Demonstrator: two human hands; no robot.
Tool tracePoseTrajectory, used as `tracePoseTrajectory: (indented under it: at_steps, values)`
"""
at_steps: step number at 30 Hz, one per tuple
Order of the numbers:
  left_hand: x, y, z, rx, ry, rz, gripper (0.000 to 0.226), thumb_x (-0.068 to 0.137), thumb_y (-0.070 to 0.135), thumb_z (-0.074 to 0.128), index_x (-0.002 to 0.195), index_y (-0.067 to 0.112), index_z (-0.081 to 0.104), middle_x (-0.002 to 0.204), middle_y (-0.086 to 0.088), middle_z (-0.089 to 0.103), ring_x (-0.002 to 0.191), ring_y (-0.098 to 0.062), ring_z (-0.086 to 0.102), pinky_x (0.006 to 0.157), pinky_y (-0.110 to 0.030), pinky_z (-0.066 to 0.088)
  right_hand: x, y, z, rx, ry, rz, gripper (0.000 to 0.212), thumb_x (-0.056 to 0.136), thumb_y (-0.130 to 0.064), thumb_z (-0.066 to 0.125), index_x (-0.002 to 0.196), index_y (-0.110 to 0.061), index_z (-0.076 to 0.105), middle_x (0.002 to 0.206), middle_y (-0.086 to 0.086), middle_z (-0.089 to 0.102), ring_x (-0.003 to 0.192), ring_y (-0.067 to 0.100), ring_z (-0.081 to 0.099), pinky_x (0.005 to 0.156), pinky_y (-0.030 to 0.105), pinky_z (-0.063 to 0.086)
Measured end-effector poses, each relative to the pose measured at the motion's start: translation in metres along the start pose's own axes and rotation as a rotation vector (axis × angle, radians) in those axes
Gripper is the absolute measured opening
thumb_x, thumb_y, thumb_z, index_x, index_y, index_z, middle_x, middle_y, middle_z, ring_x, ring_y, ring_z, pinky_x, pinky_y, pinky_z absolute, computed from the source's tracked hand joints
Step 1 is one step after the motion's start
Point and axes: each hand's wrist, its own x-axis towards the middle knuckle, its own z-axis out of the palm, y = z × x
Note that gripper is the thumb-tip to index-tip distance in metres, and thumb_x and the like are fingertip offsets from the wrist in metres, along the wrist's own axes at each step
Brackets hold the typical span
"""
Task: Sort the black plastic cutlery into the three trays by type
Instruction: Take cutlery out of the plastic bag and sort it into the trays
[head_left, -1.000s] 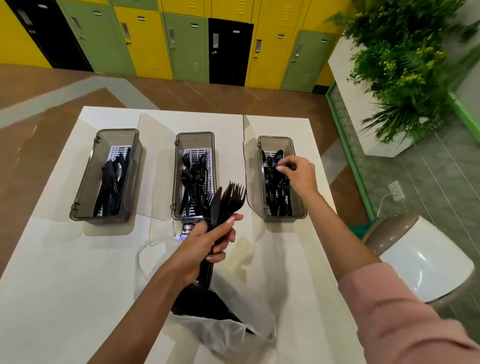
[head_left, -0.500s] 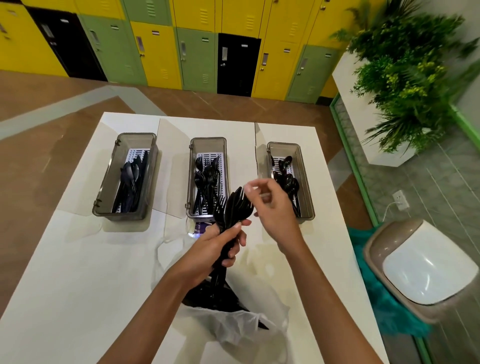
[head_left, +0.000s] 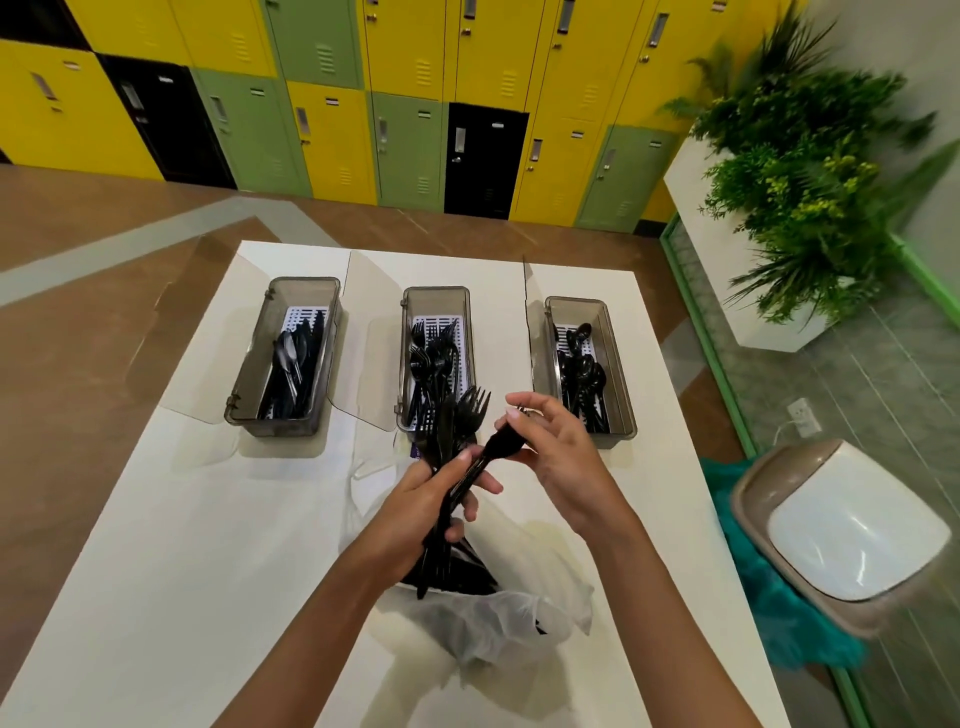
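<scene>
Three grey trays stand in a row on the white table (head_left: 156, 545): the left tray (head_left: 249, 374) holds knives, the middle tray (head_left: 406, 332) forks, the right tray (head_left: 621, 384) spoons. My left hand (head_left: 421, 499) grips a bundle of black cutlery (head_left: 457, 421) upright, fork heads on top. My right hand (head_left: 556, 452) pinches the head of one black piece (head_left: 501, 444) that sticks out of the bundle to the right. Below the hands a clear plastic bag (head_left: 498, 613) holds more black cutlery.
Each tray's clear lid stands open on its left side. Right of the table sit a white and beige bin (head_left: 852, 530) with a teal liner and a planter with green plants (head_left: 795, 171). Yellow, green and black lockers (head_left: 415, 104) line the far wall.
My right hand left the right tray, came back to the bundle and now pinches one piece and tilts it out to the right. The camera view shifted.
</scene>
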Motion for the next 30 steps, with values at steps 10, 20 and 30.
tracePoseTrajectory:
  at_steps: [10, 20, 30]
  values:
    - [-0.007, 0.002, -0.003, 0.146, -0.007, 0.004, 0.035, 0.1, 0.031, 0.04, 0.108, 0.008, 0.065, 0.064, 0.007, 0.067, 0.048, -0.005, 0.046, 0.044, -0.016, 0.037, 0.002, 0.005, 0.017, -0.082, -0.051, 0.009, 0.014, 0.098, -0.018, 0.05, 0.091, -0.006, 0.049, 0.076, 0.008, 0.06, 0.063, 0.01, 0.06, 0.06, 0.019, 0.049]
    - [-0.002, 0.002, -0.022, -0.021, 0.048, 0.033, 0.024, 0.1, 0.025, 0.044, 0.116, 0.017, 0.06, 0.084, -0.001, 0.066, 0.051, -0.006, 0.039, 0.041, -0.017, 0.029, 0.009, 0.006, 0.036, 0.044, -0.035, 0.088, 0.026, 0.1, -0.034, 0.042, 0.106, -0.009, 0.046, 0.078, -0.001, 0.069, 0.077, 0.017, 0.068, 0.076, 0.031, 0.051]
    - [0.009, 0.004, -0.034, 0.146, 0.131, 0.07, 0.026, 0.102, 0.022, 0.041, 0.12, 0.02, 0.059, 0.091, 0.0, 0.07, 0.059, -0.007, 0.052, 0.048, -0.02, 0.041, 0.037, 0.013, 0.054, -0.082, 0.085, 0.216, 0.024, 0.099, -0.009, 0.036, 0.095, -0.002, 0.059, 0.091, 0.016, 0.07, 0.079, 0.028, 0.067, 0.066, 0.031, 0.055]
